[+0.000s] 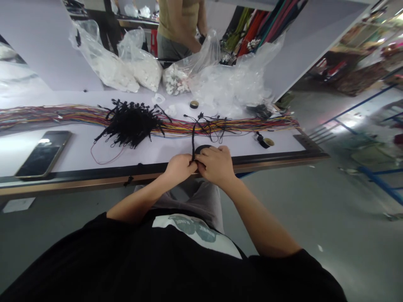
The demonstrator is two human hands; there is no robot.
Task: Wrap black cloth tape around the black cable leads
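At the table's front edge, my left hand (181, 167) is closed in a pinch on the lower end of a thin black cable (193, 140). The cable stands up from the fingers and its far end reaches the loose black wires behind. Close beside it, my right hand (217, 164) is closed around a roll of black tape (203, 148), mostly hidden by the fingers. The fingertips of both hands almost meet at the cable's end. A heap of black cables (130, 123) lies to the left, on top of a long bundle of coloured wires (75, 114).
A phone (44, 153) lies at the left. Tape rolls sit behind my hands (194, 104) and at the right (267, 142). Clear plastic bags of white parts (176, 79) line the back. Across the partition a person (179, 29) stands.
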